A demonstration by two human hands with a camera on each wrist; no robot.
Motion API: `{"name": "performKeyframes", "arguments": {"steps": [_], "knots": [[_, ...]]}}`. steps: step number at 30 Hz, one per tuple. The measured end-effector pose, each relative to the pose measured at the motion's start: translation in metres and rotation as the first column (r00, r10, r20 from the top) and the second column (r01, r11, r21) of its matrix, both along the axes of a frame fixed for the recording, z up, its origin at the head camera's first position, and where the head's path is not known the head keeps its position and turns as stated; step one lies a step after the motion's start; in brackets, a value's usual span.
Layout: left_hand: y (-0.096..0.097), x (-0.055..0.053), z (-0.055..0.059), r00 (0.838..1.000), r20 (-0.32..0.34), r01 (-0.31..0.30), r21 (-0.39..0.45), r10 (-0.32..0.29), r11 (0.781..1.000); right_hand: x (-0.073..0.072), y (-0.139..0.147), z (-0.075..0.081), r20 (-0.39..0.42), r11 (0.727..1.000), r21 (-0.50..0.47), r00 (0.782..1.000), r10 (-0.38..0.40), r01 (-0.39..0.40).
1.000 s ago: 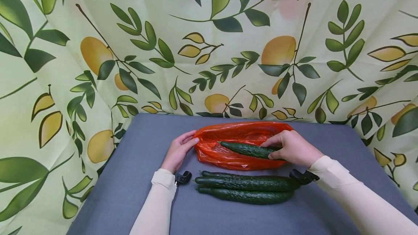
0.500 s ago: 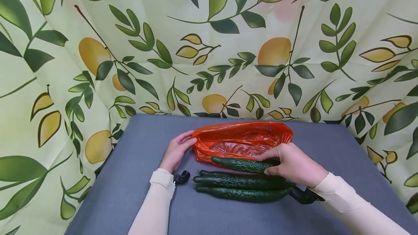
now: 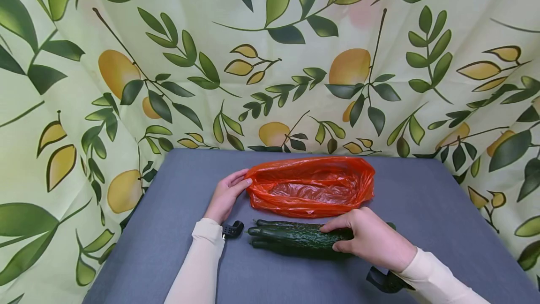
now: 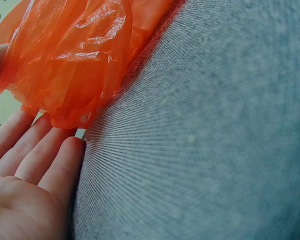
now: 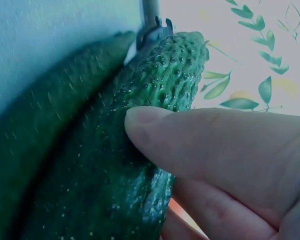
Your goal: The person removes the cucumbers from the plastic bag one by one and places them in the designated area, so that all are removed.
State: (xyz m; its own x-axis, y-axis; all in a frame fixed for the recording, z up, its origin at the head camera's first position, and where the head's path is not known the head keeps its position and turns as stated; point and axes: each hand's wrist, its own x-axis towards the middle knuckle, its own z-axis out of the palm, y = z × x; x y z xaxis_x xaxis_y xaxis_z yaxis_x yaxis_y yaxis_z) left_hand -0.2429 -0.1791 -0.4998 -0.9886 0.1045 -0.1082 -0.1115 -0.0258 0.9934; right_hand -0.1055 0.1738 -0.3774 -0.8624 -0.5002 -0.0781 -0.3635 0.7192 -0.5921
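My right hand (image 3: 373, 236) grips a dark green, bumpy cucumber (image 5: 165, 75), its thumb on the near side and fingers beyond. In the head view this cucumber is just over several other cucumbers (image 3: 270, 233) lying side by side on the table; whether it touches them is unclear. One of them (image 5: 45, 100) shows beside it in the right wrist view. My left hand (image 3: 223, 198) pinches the left end of a red plastic bag (image 3: 287, 208), thumb at the rim and fingers behind. The bag's mouth gapes upward, with no cucumber visible inside. Left-hand fingers (image 4: 55, 165) are fairly straight under the plastic.
A grey cloth covers the table (image 3: 185, 177). Behind and at the sides hangs a curtain (image 3: 253, 97) printed with leaves and orange fruit. A black wrist mount sits on each wrist, the right one (image 3: 386, 280) close to the cucumbers.
The right hand has brought the cucumber out of the bag, toward me, over the other cucumbers. My left hand has kept its hold on the bag's left end.
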Motion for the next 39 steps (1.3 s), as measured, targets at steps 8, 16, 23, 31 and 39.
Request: {"name": "performKeyframes", "arguments": {"steps": [8,16,23,31,39], "knots": [[-0.001,-0.001,0.002,1.0,-0.013,0.003,0.019,-0.002,1.0,0.013,-0.007,-0.02,0.056,0.999,-0.033,0.998,0.037,-0.035],[-0.006,-0.001,0.001,1.0,-0.016,0.007,0.01,-0.007,1.0,0.023,-0.02,-0.041,0.12,0.996,-0.084,0.992,0.035,-0.025],[-0.007,-0.001,0.001,1.0,-0.014,0.006,0.018,-0.005,1.0,0.025,-0.026,-0.051,0.125,0.997,-0.065,0.991,0.044,-0.036],[-0.005,0.0,0.001,1.0,-0.013,-0.005,0.026,0.005,1.0,0.027,-0.03,-0.058,0.134,1.0,-0.003,0.991,0.024,-0.024],[-0.004,0.002,-0.001,1.0,-0.015,0.002,0.018,-0.002,1.0,0.028,-0.029,-0.058,0.129,1.0,0.004,0.992,0.014,-0.015]]}}
